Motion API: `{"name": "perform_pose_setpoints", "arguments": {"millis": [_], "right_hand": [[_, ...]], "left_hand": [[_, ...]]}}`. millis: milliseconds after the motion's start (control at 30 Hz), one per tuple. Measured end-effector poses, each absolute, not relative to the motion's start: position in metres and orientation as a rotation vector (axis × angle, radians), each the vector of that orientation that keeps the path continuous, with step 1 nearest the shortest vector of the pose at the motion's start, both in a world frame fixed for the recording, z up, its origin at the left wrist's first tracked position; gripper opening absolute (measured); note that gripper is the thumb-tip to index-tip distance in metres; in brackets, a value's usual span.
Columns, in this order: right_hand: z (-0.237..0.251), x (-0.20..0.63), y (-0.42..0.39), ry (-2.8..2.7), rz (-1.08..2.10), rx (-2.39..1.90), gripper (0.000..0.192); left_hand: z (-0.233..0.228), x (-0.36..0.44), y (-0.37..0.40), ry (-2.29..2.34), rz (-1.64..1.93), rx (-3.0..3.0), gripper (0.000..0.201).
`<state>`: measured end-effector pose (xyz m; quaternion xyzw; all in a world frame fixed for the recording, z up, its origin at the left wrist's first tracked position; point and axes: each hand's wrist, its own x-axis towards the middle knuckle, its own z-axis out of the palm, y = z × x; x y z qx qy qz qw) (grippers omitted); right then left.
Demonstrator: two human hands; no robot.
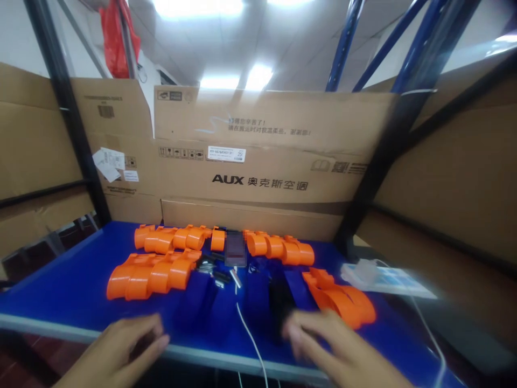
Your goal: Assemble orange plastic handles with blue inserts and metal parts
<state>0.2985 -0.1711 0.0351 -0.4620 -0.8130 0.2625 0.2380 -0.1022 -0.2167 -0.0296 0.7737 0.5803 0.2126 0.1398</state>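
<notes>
Hands hover at the blue table's point(60, 291) near edge: left hand point(121, 350) loosely curled, holding nothing; right hand point(323, 345) blurred, fingers spread toward dark blue parts point(258, 296). The white cable point(248, 328), running between both hands, could snag and drag the phone point(235, 249). Orange plastic housings point(149, 275) crowd left of the phone; more orange pieces point(339, 299) lie right.

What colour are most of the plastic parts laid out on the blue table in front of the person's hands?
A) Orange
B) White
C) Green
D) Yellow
A: the curved plastic parts lie in rows and heaps on the blue table, and they are plainly orange, beyond the left hand and the right hand.
</notes>
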Motion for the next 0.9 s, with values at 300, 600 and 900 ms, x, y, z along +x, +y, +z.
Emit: {"name": "perform_pose_setpoints", "arguments": {"millis": [300, 600, 900], "right_hand": [[0.037, 0.204, -0.026, -1.978, 0.612, -0.911, 0.038], [0.015, 0.225, -0.014, -2.060, 0.174, -1.059, 0.031], [-0.011, 0.249, 0.014, -2.010, -0.271, -1.732, 0.062]], "left_hand": [[0.031, -0.024, -0.064, 1.321, 0.729, 2.752, 0.028], [0.003, -0.001, -0.022, 1.331, 0.858, 2.603, 0.028], [-0.005, -0.002, -0.035, 1.501, 1.142, 2.420, 0.033]]}}
